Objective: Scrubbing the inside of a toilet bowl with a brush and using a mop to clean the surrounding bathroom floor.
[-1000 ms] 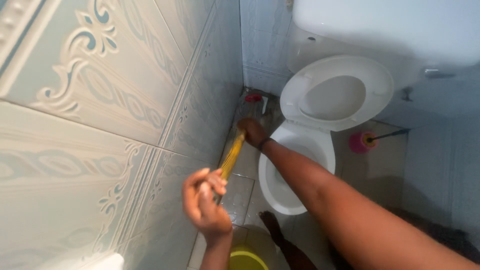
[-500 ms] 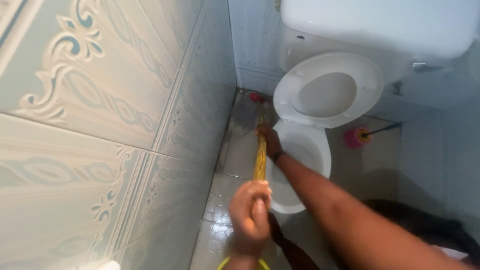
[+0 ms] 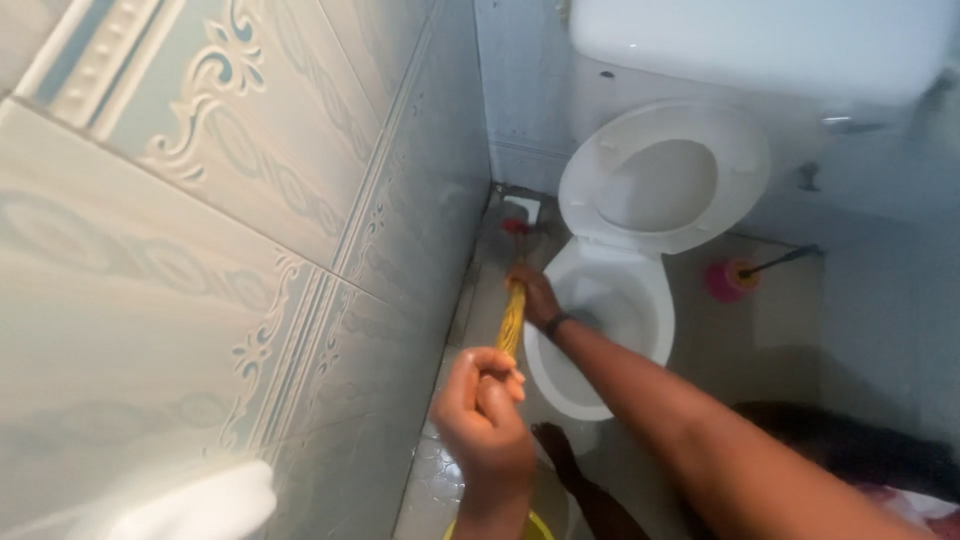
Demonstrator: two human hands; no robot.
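A yellow stick-bundle broom points down at the wet floor between the tiled wall and the toilet bowl. My left hand is closed around its upper end, close to the camera. My right hand grips it lower down, near the floor beside the bowl's left rim. The broom's lower tip is hidden behind my right hand. The toilet's seat and lid stand raised against the white cistern.
A patterned pale tiled wall fills the left. A small bottle with a red cap stands in the corner. A pink toilet brush holder sits right of the bowl. My foot and a yellow bucket rim are below.
Both hands stay on the broom. My left hand has shifted left and up a little, my right hand has slid slightly lower and the view has tilted.
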